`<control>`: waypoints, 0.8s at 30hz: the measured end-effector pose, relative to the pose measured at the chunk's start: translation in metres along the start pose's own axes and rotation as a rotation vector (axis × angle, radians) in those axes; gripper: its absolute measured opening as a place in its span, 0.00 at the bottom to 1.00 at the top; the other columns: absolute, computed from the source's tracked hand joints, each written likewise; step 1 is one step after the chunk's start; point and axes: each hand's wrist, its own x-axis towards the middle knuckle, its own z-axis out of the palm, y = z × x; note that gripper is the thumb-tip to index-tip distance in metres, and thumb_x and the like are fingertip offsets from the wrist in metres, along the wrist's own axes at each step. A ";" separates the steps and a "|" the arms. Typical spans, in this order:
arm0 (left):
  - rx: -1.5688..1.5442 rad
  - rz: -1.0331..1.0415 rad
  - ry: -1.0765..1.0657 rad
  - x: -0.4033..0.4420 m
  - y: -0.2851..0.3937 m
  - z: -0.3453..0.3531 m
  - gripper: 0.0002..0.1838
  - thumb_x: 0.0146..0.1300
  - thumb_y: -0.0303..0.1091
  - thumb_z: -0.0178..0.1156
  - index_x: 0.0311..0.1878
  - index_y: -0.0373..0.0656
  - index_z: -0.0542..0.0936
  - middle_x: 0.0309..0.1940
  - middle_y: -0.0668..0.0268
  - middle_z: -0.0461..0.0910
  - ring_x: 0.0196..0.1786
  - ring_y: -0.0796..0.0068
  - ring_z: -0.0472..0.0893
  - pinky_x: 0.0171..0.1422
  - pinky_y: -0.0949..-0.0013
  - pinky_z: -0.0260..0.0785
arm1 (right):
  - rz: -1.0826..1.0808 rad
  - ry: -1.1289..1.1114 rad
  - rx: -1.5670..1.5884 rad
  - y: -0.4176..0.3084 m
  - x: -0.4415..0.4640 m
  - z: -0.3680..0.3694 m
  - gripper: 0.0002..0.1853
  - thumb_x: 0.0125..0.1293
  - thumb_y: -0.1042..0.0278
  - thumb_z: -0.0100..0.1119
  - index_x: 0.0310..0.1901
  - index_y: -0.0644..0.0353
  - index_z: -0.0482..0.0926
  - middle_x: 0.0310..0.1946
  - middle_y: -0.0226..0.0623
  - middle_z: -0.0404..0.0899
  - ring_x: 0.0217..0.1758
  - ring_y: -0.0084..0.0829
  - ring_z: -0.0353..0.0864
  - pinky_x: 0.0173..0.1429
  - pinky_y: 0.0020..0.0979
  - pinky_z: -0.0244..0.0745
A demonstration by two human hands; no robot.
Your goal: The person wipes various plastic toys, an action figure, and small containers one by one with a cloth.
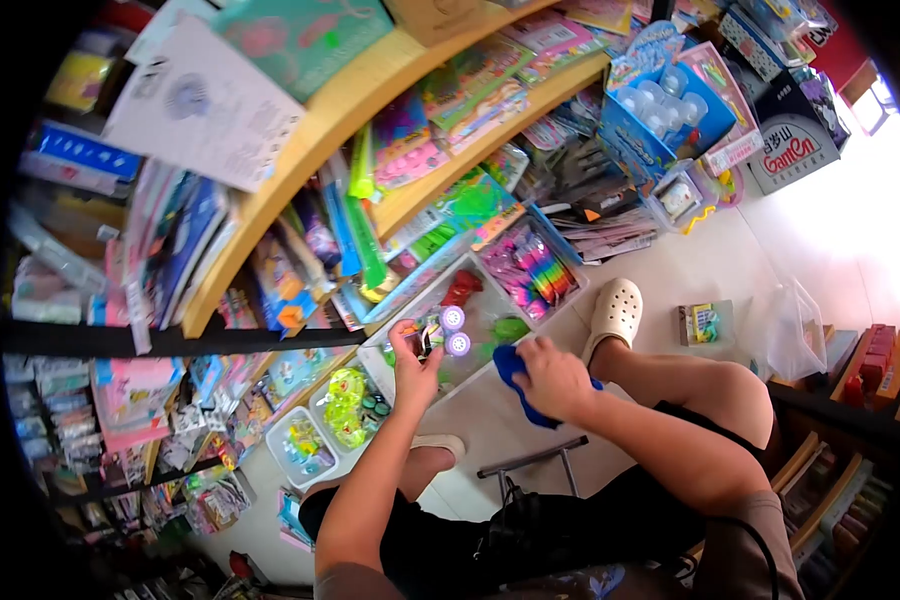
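My left hand (pixel 416 368) has its fingers closed around a small toy vehicle with purple wheels (pixel 455 343), above a clear plastic bin (pixel 475 366). The hand partly hides the toy's body. My right hand (pixel 558 380) grips a bunched dark blue cloth (pixel 514 378) just right of that bin, with the cloth apart from the toy. Inside the bin are a dark red toy (pixel 461 287) and a green toy (pixel 511 329).
A bin of rainbow-coloured toys (pixel 542 268) adjoins at the upper right. Smaller tubs with yellow-green items (pixel 345 405) stand left. Packed shelves (pixel 345 110) curve overhead. A small box (pixel 705 325) and a plastic bag (pixel 785 325) lie on the floor at right.
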 end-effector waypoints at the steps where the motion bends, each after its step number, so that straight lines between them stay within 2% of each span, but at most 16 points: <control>1: 0.030 0.016 -0.019 -0.007 0.008 -0.011 0.24 0.57 0.17 0.55 0.54 0.43 0.60 0.46 0.60 0.70 0.46 0.72 0.74 0.46 0.74 0.70 | 0.010 0.114 0.101 -0.006 0.003 -0.003 0.18 0.55 0.70 0.57 0.48 0.62 0.69 0.47 0.52 0.71 0.42 0.48 0.79 0.45 0.41 0.74; 4: -0.045 -0.070 -0.042 -0.029 0.037 -0.033 0.23 0.59 0.18 0.55 0.55 0.42 0.61 0.48 0.60 0.70 0.47 0.74 0.74 0.47 0.73 0.70 | -0.165 0.469 0.423 -0.017 0.017 0.004 0.19 0.58 0.66 0.58 0.48 0.64 0.67 0.48 0.52 0.71 0.46 0.49 0.76 0.49 0.40 0.71; 5: -0.108 -0.105 -0.066 -0.038 0.054 -0.036 0.22 0.62 0.23 0.54 0.59 0.43 0.63 0.49 0.64 0.71 0.47 0.76 0.73 0.47 0.73 0.69 | -0.094 0.385 0.647 -0.027 0.020 0.000 0.21 0.60 0.65 0.58 0.52 0.65 0.66 0.48 0.53 0.70 0.51 0.50 0.72 0.55 0.39 0.68; 8: -0.453 -0.280 -0.030 -0.058 0.076 -0.033 0.21 0.65 0.29 0.52 0.62 0.45 0.64 0.50 0.68 0.72 0.47 0.78 0.74 0.46 0.73 0.69 | -0.340 0.408 0.776 -0.050 0.023 0.021 0.24 0.61 0.65 0.57 0.56 0.63 0.64 0.49 0.54 0.69 0.54 0.52 0.70 0.58 0.39 0.65; 9: -0.571 -0.335 -0.005 -0.061 0.074 -0.029 0.22 0.67 0.33 0.49 0.63 0.46 0.63 0.51 0.71 0.72 0.48 0.79 0.73 0.47 0.72 0.68 | -0.327 0.336 0.722 -0.057 0.015 0.025 0.27 0.60 0.66 0.58 0.59 0.62 0.61 0.50 0.55 0.66 0.55 0.53 0.67 0.60 0.40 0.63; 10: -0.668 -0.321 -0.019 -0.060 0.080 -0.027 0.21 0.69 0.38 0.49 0.63 0.47 0.64 0.52 0.69 0.72 0.50 0.76 0.73 0.52 0.68 0.67 | -0.321 0.302 0.719 -0.068 0.009 0.024 0.28 0.59 0.67 0.58 0.60 0.59 0.59 0.51 0.53 0.64 0.54 0.54 0.68 0.60 0.40 0.63; 12: -0.894 -0.403 -0.026 -0.058 0.081 -0.032 0.21 0.70 0.44 0.47 0.62 0.47 0.64 0.52 0.67 0.72 0.53 0.73 0.72 0.57 0.65 0.64 | -0.310 0.215 0.664 -0.078 0.003 0.018 0.29 0.60 0.69 0.58 0.61 0.58 0.57 0.52 0.49 0.62 0.56 0.47 0.66 0.61 0.37 0.62; 15: -0.905 -0.343 -0.034 -0.048 0.069 -0.033 0.24 0.70 0.50 0.43 0.61 0.45 0.65 0.53 0.65 0.72 0.55 0.69 0.72 0.61 0.62 0.63 | -0.345 0.264 0.639 -0.086 0.004 0.012 0.29 0.58 0.70 0.60 0.59 0.57 0.59 0.50 0.50 0.61 0.54 0.49 0.66 0.58 0.39 0.65; 18: -0.970 -0.347 -0.012 -0.038 0.077 -0.029 0.26 0.70 0.52 0.40 0.60 0.41 0.65 0.55 0.63 0.71 0.58 0.68 0.70 0.64 0.61 0.61 | -0.502 0.325 0.483 -0.094 0.003 0.010 0.30 0.54 0.71 0.61 0.58 0.54 0.61 0.47 0.50 0.63 0.46 0.53 0.71 0.49 0.43 0.70; 19: -0.977 -0.372 0.026 -0.034 0.078 -0.028 0.28 0.70 0.54 0.38 0.58 0.39 0.66 0.53 0.61 0.73 0.56 0.67 0.72 0.64 0.60 0.63 | -0.522 0.309 0.448 -0.098 -0.002 0.008 0.28 0.53 0.73 0.61 0.57 0.52 0.65 0.46 0.48 0.63 0.44 0.51 0.72 0.48 0.42 0.71; 22: -1.196 -0.434 -0.216 -0.020 0.066 -0.048 0.37 0.62 0.65 0.44 0.57 0.38 0.67 0.47 0.56 0.76 0.50 0.60 0.77 0.59 0.57 0.68 | -0.690 0.189 0.304 -0.104 -0.011 0.018 0.25 0.53 0.74 0.59 0.55 0.48 0.68 0.44 0.45 0.63 0.44 0.48 0.72 0.43 0.39 0.73; 23: -1.267 -0.462 -0.302 -0.015 0.077 -0.055 0.40 0.59 0.68 0.45 0.56 0.38 0.67 0.47 0.54 0.76 0.50 0.58 0.77 0.56 0.56 0.70 | -0.740 0.173 0.242 -0.103 -0.010 0.025 0.26 0.50 0.76 0.59 0.53 0.45 0.70 0.42 0.41 0.64 0.42 0.44 0.74 0.40 0.37 0.74; 24: -1.154 -0.421 -0.130 -0.015 0.090 -0.053 0.38 0.60 0.67 0.46 0.54 0.38 0.69 0.45 0.56 0.77 0.48 0.58 0.78 0.53 0.57 0.72 | -0.766 0.093 0.172 -0.100 -0.009 0.033 0.26 0.50 0.75 0.58 0.53 0.45 0.70 0.41 0.41 0.65 0.42 0.44 0.74 0.41 0.38 0.74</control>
